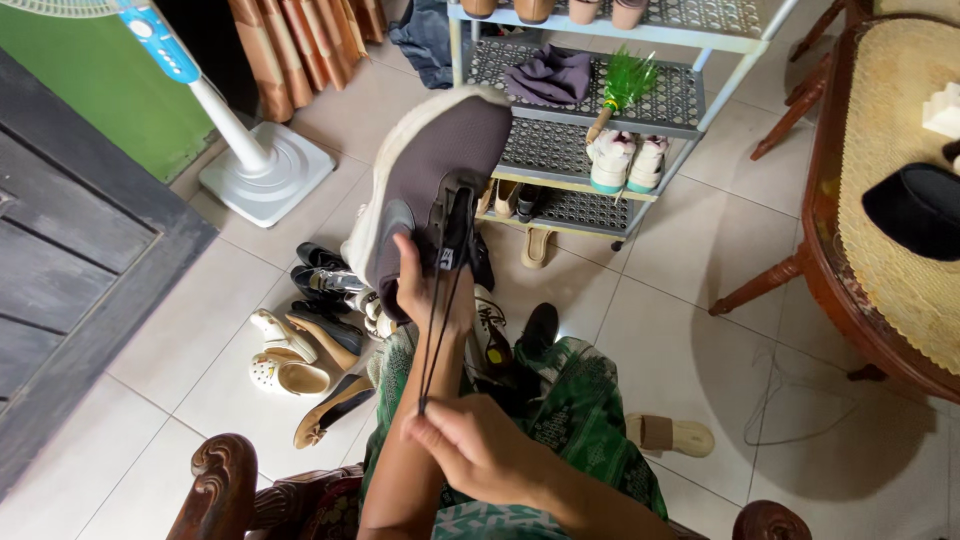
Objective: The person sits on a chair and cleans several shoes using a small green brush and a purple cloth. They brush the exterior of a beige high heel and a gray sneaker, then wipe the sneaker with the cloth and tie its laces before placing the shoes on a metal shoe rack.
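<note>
My left hand [425, 290] grips a grey sneaker [440, 165] with a white sole, held up in front of me with the toe pointing away. A black lace [437, 330] runs down from the shoe's tongue to my right hand [480, 445], which pinches its lower end close to my lap. The lace is stretched nearly straight between the two hands. I sit on a carved wooden chair [222, 478] in green patterned clothing [585, 410].
A pile of shoes [310, 330] lies on the tiled floor at the left. A metal shoe rack [590, 110] stands ahead, a white fan base [265, 170] to its left. A wooden table [850, 200] is at the right, a sandal [670, 435] beside my knee.
</note>
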